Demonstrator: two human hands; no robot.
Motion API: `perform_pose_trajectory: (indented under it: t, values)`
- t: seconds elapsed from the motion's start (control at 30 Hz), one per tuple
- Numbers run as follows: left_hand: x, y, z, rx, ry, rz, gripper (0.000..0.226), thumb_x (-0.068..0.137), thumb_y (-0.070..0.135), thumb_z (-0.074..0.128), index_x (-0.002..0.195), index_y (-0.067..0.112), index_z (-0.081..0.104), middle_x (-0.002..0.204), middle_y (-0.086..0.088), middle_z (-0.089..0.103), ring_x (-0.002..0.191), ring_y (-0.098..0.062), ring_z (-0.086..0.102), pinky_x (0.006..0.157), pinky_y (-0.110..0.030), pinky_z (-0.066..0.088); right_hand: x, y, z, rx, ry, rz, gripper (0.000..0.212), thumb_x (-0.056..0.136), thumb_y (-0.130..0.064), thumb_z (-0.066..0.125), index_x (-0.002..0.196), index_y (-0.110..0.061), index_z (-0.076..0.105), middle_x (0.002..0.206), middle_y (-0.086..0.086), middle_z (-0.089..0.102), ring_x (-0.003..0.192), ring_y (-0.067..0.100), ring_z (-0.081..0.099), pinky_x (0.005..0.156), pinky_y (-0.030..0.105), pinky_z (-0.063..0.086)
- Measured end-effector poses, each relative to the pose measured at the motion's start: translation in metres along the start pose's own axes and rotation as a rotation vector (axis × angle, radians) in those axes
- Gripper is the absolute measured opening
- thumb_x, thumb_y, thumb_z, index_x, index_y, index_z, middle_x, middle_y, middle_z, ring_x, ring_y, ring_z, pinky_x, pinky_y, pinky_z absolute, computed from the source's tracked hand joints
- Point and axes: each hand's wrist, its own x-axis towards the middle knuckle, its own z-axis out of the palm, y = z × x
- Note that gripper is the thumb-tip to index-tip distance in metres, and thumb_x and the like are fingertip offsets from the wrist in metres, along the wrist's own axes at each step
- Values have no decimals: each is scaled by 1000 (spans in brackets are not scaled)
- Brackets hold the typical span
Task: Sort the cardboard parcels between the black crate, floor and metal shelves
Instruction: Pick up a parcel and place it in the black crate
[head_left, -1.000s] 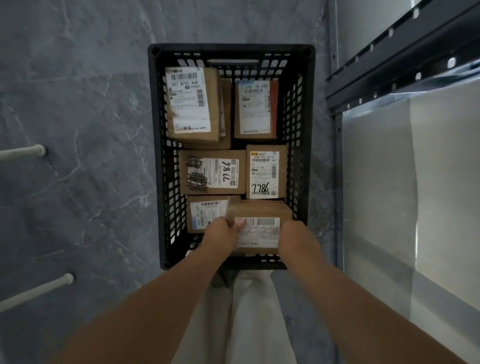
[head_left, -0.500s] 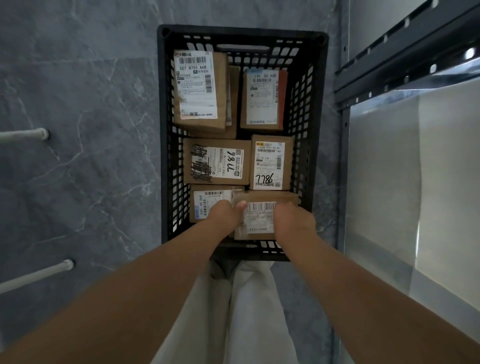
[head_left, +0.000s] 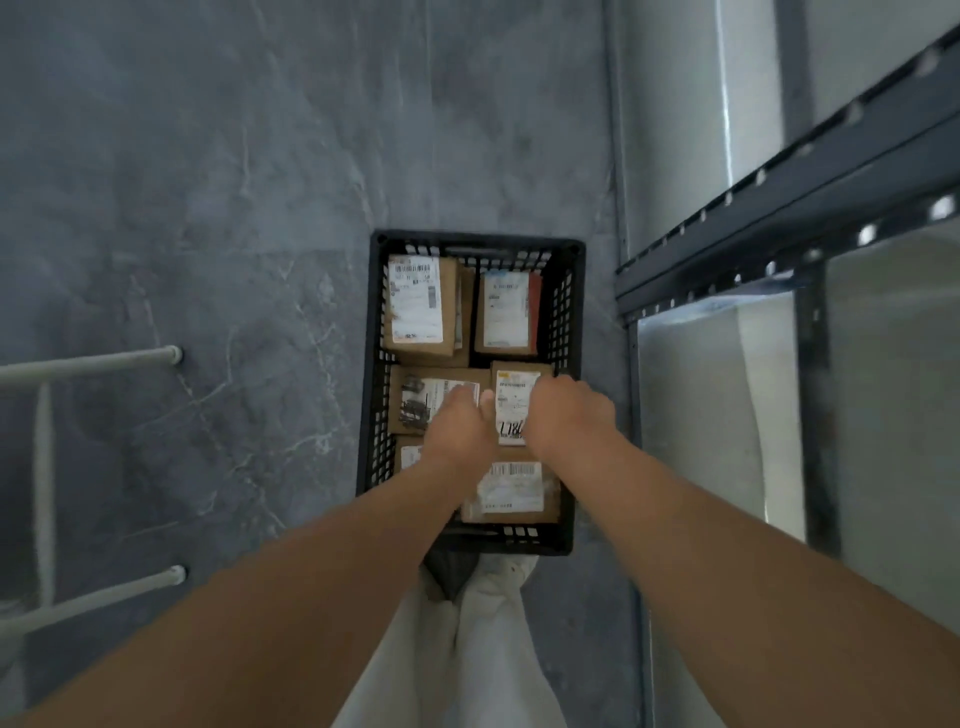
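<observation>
Inside slatted black crate (head_left: 566, 322), boxy cardboard parcels (head_left: 420, 306)

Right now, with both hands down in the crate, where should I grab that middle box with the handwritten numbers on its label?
Take the box by its two long sides, coming straight down from above. It lies flat, label up, hemmed in by a neighbouring box on one side and the crate wall on the other, so only the top is open. The left hand and right hand already bracket it.
</observation>
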Motion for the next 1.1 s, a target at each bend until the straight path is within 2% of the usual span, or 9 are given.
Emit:
perform_pose_trajectory:
  t: [0.13, 0.23, 0.33, 0.43, 0.7, 0.8, 0.93, 1.0, 1.1]
  values:
    - [-25, 95, -83, 109, 78, 188, 32, 104, 29, 30, 112, 7, 50, 113, -15, 58, 97, -27, 55, 82, -39, 44, -58, -10, -105, 71, 218, -34, 29, 95, -17, 49, 124, -13, 53, 125, 10, 53, 115, 27, 52, 91, 36, 42]
    - [-66, 173, -166, 171, 200, 307, 40, 105, 28, 31, 132, 3, 46, 138, -17, 49, 127, -32, 46, 105, -44, 37, -118, -14, -202, 97, 432, -47, 33, 100, -22, 41, 131, -11, 49, 133, 12, 49, 124, 29, 48, 102, 37, 38]
    - [-122, 239, -249, 204, 397, 414, 50, 106, 29, 25, 153, 10, 23, 161, -7, 19, 149, -19, 15, 121, -37, 13, -187, -15, -297, 169, 656, -108, 49, 101, -19, 38, 148, -7, 29, 154, 15, 31, 144, 29, 25, 120, 37, 20]
    - [-189, 286, -322, 219, 674, 524, 52, 106, 30, 25, 155, 14, 16, 164, 0, 9, 151, -13, 5, 122, -38, 5, -263, -11, -370, 132, 915, -220, 66, 99, -15, 38, 156, -9, 5, 163, 12, 9, 151, 25, 3, 123, 40, 4]
    - [-363, 406, -470, 301, 1134, 768, 58, 104, 36, 23, 157, 18, 4, 164, 5, -4, 150, -8, -9, 121, -43, -8, -455, -3, -513, 98, 1516, -272, 76, 96, -16, 41, 156, -6, -3, 165, 7, -2, 152, 21, -4, 118, 43, -12]
    - [-404, 429, -488, 294, 1183, 786, 62, 104, 39, 20, 155, 19, -7, 162, 6, -16, 147, -7, -18, 117, -42, -16, -495, 2, -526, 49, 1604, -192, 79, 92, -18, 37, 155, -6, -9, 164, 7, -10, 151, 20, -11, 117, 43, -17]
    - [-433, 447, -490, 344, 1180, 955, 66, 103, 41, 20, 154, 18, -15, 161, 5, -23, 147, -9, -22, 119, -45, -14, -534, 6, -527, -100, 1595, -110, 69, 94, -22, 16, 154, -6, -15, 162, 9, -19, 150, 23, -17, 120, 49, -13]
    - [-444, 455, -499, 353, 1184, 1021, 65, 103, 42, 17, 154, 17, -16, 161, 5, -24, 147, -10, -23, 120, -46, -12, -552, 7, -532, -110, 1623, -52, 69, 97, -24, 22, 154, -7, -14, 163, 10, -16, 150, 23, -15, 121, 51, -9]
    - [-460, 460, -516, 342, 1188, 1095, 63, 104, 40, 16, 154, 16, -13, 161, 4, -21, 147, -10, -23, 120, -47, -11, -587, 3, -538, -60, 1633, 45, 73, 94, -40, 9, 154, -7, -16, 163, 7, -17, 150, 21, -15, 120, 49, -11]
